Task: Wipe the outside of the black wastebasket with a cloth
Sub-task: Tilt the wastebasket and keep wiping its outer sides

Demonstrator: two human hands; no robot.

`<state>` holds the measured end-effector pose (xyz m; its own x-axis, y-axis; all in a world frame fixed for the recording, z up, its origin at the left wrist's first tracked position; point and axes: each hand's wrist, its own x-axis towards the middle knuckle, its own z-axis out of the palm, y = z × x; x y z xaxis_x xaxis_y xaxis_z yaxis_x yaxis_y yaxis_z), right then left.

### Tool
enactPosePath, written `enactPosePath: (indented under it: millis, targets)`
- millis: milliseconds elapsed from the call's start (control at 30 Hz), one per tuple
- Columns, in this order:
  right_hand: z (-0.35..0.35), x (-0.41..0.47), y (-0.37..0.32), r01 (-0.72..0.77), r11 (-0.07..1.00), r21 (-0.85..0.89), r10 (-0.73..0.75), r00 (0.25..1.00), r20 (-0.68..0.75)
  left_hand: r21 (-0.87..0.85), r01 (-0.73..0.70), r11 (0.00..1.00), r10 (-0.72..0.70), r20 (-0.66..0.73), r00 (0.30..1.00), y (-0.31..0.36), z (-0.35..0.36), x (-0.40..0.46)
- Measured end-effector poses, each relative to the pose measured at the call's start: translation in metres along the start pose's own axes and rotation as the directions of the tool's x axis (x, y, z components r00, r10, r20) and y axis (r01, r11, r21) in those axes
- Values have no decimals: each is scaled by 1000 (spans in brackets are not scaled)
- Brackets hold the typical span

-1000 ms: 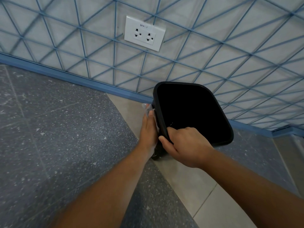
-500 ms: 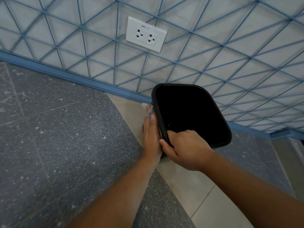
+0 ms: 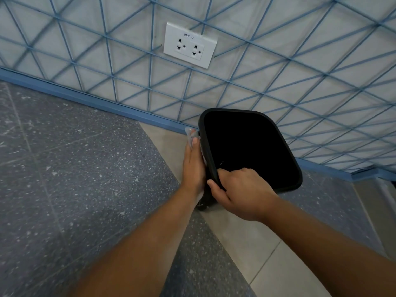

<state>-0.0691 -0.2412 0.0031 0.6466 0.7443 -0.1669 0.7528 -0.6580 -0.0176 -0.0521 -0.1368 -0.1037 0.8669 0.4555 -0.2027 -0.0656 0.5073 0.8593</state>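
The black wastebasket (image 3: pixel 250 151) stands on the floor (image 3: pixel 75 179) close to the far wall (image 3: pixel 278 71), its open mouth facing up toward the camera and its inside too dark to read. The right hand (image 3: pixel 242 191) grips the near left part of the rim, thumb on the outside and fingers curled over the edge into the opening. The left hand (image 3: pixel 192 166) lies flat with straight fingers against the basket's left outer side, pressing a pale cloth (image 3: pixel 190 133) to it; the cloth shows only as a crumpled bit beyond the fingertips and a sliver between palm and basket (most of it is hidden under the hand).

The floor is speckled dark grey to the left, with lighter beige tiles running under the basket and toward the near right. A blue baseboard (image 3: pixel 85 97) runs along the foot of the wall, which carries a pattern of blue crossing lines. On the wall, up and left of the basket, sits a white double socket (image 3: pixel 189 45) with a small label reading "9PP-7".
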Motion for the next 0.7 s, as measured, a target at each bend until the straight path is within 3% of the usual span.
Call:
enactPosePath:
  millis: [133, 267, 433, 500, 633, 700]
  targets:
    - [0, -3, -2, 7, 1000, -1, -7, 1000, 29, 70, -59, 996, 59, 1, 998, -9, -6, -25]
    - [-2, 0, -2, 0, 1000, -14, 0, 1000, 16, 36, 76, 996, -73, -63, 995, -1, -5, -4]
    - [-2, 0, -3, -10, 1000, -24, 11, 999, 41, 70, -10, 997, 12, -29, 1000, 5, 2, -27]
    - [-2, 1, -4, -8, 1000, -23, 9, 999, 33, 112, 1, 994, 1, -15, 1000, -1, -4, -20]
    - [-1, 4, -2, -20, 1000, -18, 20, 999, 26, 16, 53, 998, -53, -16, 998, 2, -2, -16]
    - [-1, 2, -3, -20, 1000, -23, 21, 999, 32, 105, -4, 994, 4, -3, 1000, -4, -3, -25]
